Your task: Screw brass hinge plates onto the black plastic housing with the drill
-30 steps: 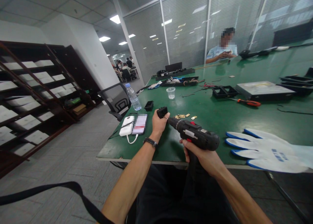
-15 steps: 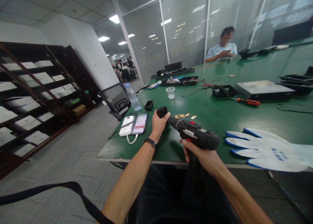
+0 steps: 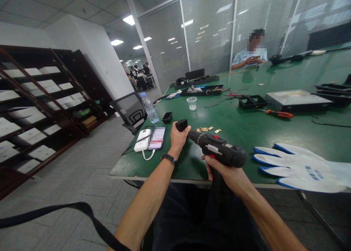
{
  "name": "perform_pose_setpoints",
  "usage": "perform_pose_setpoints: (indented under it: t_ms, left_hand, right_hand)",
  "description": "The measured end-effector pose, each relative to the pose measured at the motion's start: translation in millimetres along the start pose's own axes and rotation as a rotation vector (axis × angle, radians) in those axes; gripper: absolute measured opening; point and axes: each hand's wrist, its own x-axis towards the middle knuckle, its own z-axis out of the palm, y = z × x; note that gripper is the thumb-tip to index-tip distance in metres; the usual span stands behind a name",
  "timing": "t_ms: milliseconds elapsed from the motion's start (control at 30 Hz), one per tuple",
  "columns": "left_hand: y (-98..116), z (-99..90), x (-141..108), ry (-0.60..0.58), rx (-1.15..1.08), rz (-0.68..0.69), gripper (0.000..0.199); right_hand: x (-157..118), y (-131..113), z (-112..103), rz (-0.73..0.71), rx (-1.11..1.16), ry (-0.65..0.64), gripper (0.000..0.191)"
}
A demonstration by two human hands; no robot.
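Over the green table, my left hand [image 3: 178, 137] is closed around a small black plastic box [image 3: 181, 125]. My right hand [image 3: 223, 170] grips the handle of a black cordless drill [image 3: 221, 148] with red details. The drill points left, its front end close to the box and my left thumb. Whether the bit touches the box I cannot tell. Small brass-coloured plates [image 3: 203, 129] lie on the table just beyond the drill's chuck. A similar black box [image 3: 167, 117] stands beyond my left hand.
To the left are a white power bank [image 3: 142, 140], a phone [image 3: 157, 138] and a water bottle [image 3: 149, 108]. A plastic cup [image 3: 192, 103] stands further back. At right lie white-blue gloves [image 3: 304, 168] and a screwdriver [image 3: 280, 113]. Another person [image 3: 250, 57] sits across the table.
Almost nothing differs. The view has shifted very slightly; both hands keep their hold on the drill and the black box.
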Motion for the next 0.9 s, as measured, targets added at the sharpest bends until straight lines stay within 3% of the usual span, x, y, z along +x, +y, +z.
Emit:
perform_pose_setpoints:
  t_ms: [200,567,900]
  left_hand:
    - [5,-2.3,-1,0.013,0.062,-0.002,0.036]
    - [-2,2.9,0,-0.002,-0.055,0.016,0.038]
    - [8,3.4,-4,-0.029,-0.112,-0.034,0.041]
  right_hand:
    - [-1,-1,1,-0.012,0.004,-0.006,0.046]
    - [1,9,-4,-0.008,-0.020,-0.006,0.048]
    - [0,6,-4,0.018,-0.027,0.023,0.050]
